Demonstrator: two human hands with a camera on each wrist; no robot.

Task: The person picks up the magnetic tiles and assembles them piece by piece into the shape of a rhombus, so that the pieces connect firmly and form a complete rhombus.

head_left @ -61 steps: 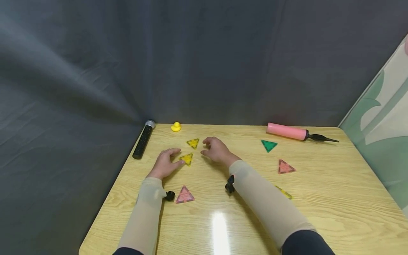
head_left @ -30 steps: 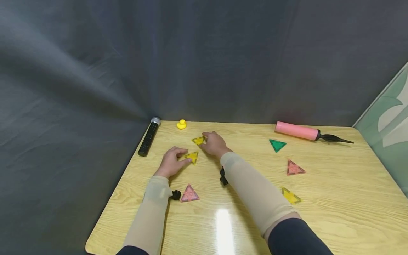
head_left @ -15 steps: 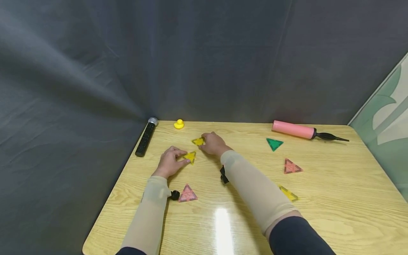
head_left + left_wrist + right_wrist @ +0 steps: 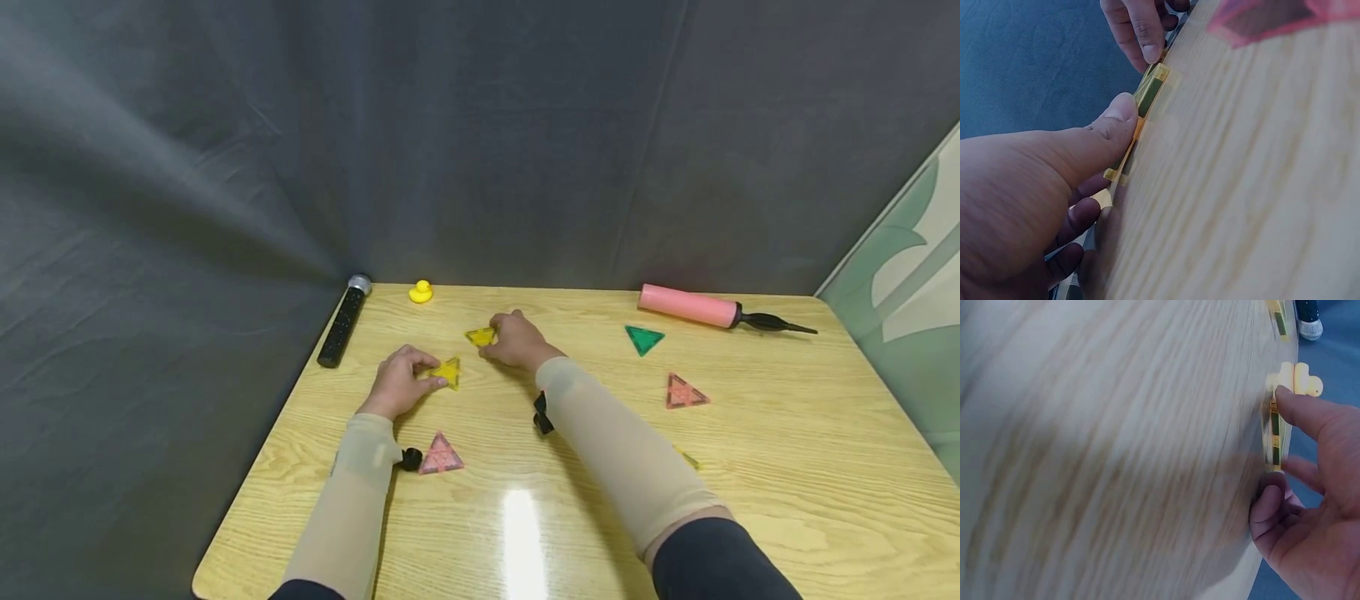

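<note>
In the head view, my left hand [image 4: 400, 383] pinches a yellow translucent triangular magnetic tile [image 4: 450, 373] between thumb and fingers, low at the table's left middle. Its thumb lies along the tile's edge [image 4: 1149, 97] in the left wrist view. Just beyond and to the right, my right hand [image 4: 521, 340] grips a second yellow triangular tile [image 4: 481, 337] by its right side, and the fingers hide part of it. A narrow gap separates the two tiles. The right wrist view shows this second tile edge-on [image 4: 1275, 434], between thumb and fingertips.
A pink triangular tile [image 4: 441, 455] lies by the left wrist. On the right are a green tile [image 4: 644, 339], a red tile [image 4: 686, 392] and a yellow tile [image 4: 691, 459] mostly behind the right sleeve. A microphone [image 4: 343, 325], yellow duck [image 4: 421, 292] and pink pump [image 4: 686, 305] line the back.
My right hand reached left, took hold of the far yellow tile and has shifted it slightly right. The left hand has closed its pinch on the nearer tile, which has turned a little.
</note>
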